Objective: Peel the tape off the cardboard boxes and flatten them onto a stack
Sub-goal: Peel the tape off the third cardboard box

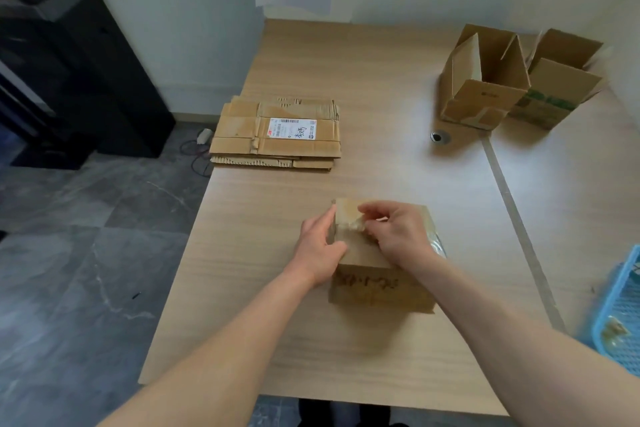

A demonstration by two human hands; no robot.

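Head view: a stack (277, 135) is flattened, two open boxes (485, 90) are left, and tape (352, 225) is pinched by right fingers (372, 210) on a box (379, 289) gripped by left fingers (323, 220).

Three boxes (381, 291) (485, 97) (564, 80), one stack (235, 128), one basket (620, 305)
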